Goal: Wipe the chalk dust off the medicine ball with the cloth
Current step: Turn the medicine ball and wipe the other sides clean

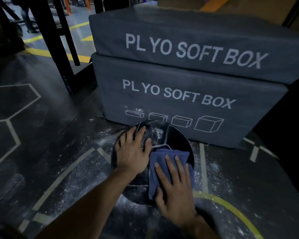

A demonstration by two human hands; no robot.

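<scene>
Chalk dust still whitens the far top panel of the medicine ball, which sits on the floor just before the lower of two stacked plyo boxes. It looks heavy and slick-skinned, likely to roll, so bracing from above suits it. The left hand lies flat-fingered on its top; the right hand presses the blue cloth (soft, folded) down with straight fingers, no curled grip. White specks litter the dark, line-marked gym floor.
</scene>
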